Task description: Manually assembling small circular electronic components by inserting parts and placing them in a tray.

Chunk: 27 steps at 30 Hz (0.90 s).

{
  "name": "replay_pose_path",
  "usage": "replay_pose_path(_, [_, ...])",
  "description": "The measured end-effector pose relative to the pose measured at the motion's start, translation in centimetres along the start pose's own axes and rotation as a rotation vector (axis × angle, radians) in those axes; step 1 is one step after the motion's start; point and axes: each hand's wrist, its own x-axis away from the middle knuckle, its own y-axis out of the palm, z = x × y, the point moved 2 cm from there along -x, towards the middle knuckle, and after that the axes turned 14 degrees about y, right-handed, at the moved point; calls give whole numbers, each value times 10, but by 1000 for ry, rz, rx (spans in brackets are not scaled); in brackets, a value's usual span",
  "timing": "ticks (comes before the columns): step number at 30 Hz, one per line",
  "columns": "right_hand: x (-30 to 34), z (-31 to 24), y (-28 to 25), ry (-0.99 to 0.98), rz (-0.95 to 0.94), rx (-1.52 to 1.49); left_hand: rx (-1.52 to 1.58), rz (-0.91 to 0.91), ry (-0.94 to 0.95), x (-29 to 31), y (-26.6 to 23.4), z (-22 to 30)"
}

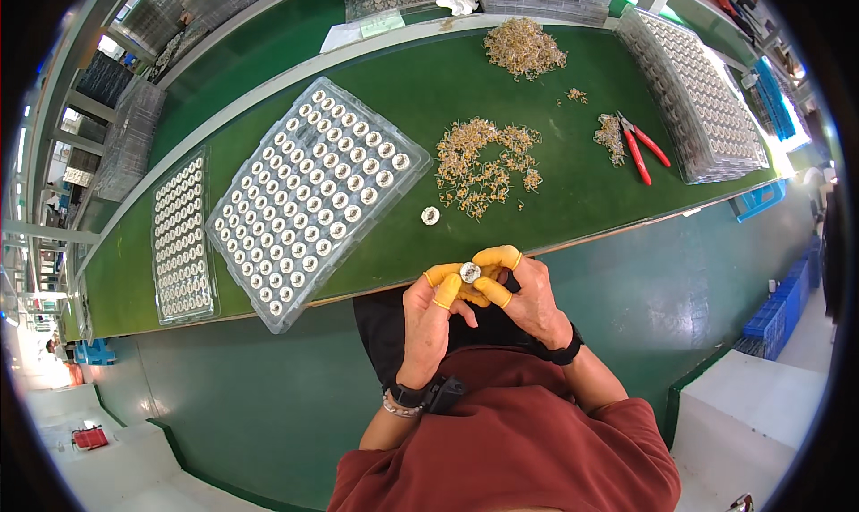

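Just in front of the bench edge, both hands pinch one small round white part point(470, 272) with a silvery centre. My left hand point(428, 320) grips it from the left, my right hand point(530, 299) from the right; yellow finger cots cover the thumbs and index fingers. A similar round white part point(430, 216) lies alone on the green bench point(376, 252), just beyond my hands. Past it spreads a loose pile of small wire-legged components point(483, 158). To the left, a clear plastic tray point(394, 203) holds rows of the round parts.
A second filled tray point(208, 243) lies farther left. Red-handled pliers point(642, 149) rest beside a small heap of wire bits point(610, 139). A larger component heap point(523, 48) sits at the back. Stacked filled trays point(689, 100) stand at the right end.
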Motion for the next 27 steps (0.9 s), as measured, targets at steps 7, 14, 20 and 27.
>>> replay_pose_path(7, [3, -13, 4, -43, -60, 70, -188, 46, 55, -1, -5, 16])
replay_pose_path(14, [2, -22, -2, -200, -21, 178, -413, -11, -81, -6, -24, 35])
replay_pose_path(20, [-24, -14, -20, -35, 144, 140, -549, 247, 119, -19, -65, 89])
replay_pose_path(27, [-44, 6, -19, 46, 207, 151, -710, 282, 213, -93, -93, 151])
